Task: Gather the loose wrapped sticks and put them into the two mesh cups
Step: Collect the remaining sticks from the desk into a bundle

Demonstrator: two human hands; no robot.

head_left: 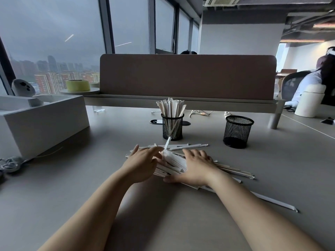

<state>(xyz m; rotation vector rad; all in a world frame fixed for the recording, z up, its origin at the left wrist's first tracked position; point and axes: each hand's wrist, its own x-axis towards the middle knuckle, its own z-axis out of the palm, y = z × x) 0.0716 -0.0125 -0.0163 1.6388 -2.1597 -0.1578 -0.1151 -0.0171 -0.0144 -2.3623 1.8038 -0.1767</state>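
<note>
Scanning from your 9 o'clock: a smooth white box (pixel 41 122) sits on the matte grey table (pixel 76 171), well apart from the work. Your left hand (pixel 142 164) lies against the left flank of the pile of wrapped sticks (pixel 174 164), fingers straight and pressing inward; it pinches nothing.

The pile lies on the table between both hands, touching each. Its long axis runs roughly from 10 o'clock to 4 o'clock, and the thin, paper-sleeved sticks fan out past your right wrist. A few at the far edge lie nearer 9 to 3. One stick tilts up out of the heap.

At 12 o'clock from the pile, near it, stands the left mesh cup (pixel 172 129): black wire, cylindrical, packed with upright sticks. Your right hand (pixel 196 167) rests palm-down on the pile, fingers spread and loosely bent, thumb flat on the table; no closed grip is evident.

At 2 o'clock stands the right mesh cup (pixel 237 132), same make, apparently empty. Your right hand is the nearer to it. A stray stick (pixel 275 201) lies alone at 4 o'clock, apart from the heap.

Assessment: the bundle must be turned from lying to upright before it enters the open cup. The slick sleeves are likely to slide, so square the ends first.
</note>
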